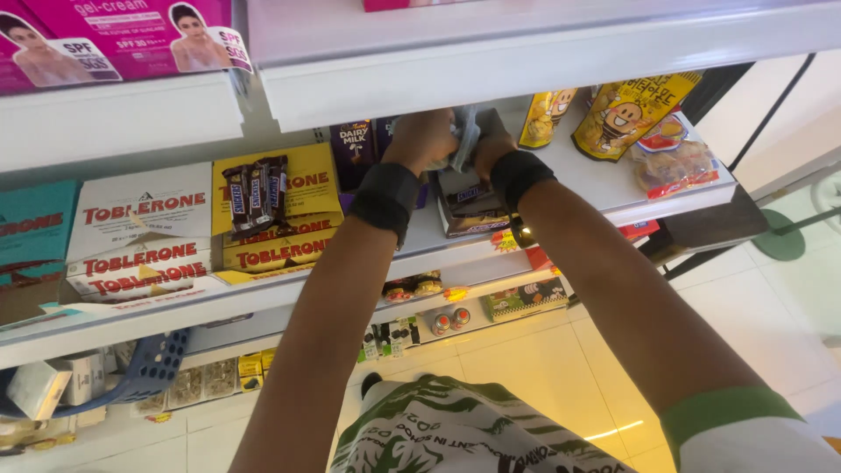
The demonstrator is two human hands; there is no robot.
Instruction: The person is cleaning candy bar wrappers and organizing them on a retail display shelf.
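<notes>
While both of our arms reach deep onto the middle shelf [420, 241], we log the work as under way rather than finished. Our left hand [422, 138] is clenched on a crumpled grey cloth [465, 133], pressed toward the back of the shelf; our right hand [487, 144] sits just beside it, fingers curled at the cloth's other edge and over the open display box of chocolate bars [469, 200] below. Whether the right hand truly grips the cloth we cannot tell, since the upper shelf's lip hides its fingertips. Both wrists carry black wristbands [385, 197].

Items standing undisturbed, by our judgement yet to be reached:
- purple chocolate blocks [354, 153], just left of the hands;
- yellow triangular chocolate cartons [280, 219], stacked, with a bundle of dark-wrapped bars [257, 193] on top;
- white triangular cartons [140, 236] further left, a teal box [35, 232] beyond;
- yellow snack pouches [626, 114] and a clear bag of snacks [674, 162] at the right end.

Surface: white shelving, several tiers; pink cosmetic cartons [123, 39] on the tier above; small goods and a blue basket [153, 363] on lower tiers.

Room: a shop aisle, pale glossy floor tiles [561, 368], daylight at right.
</notes>
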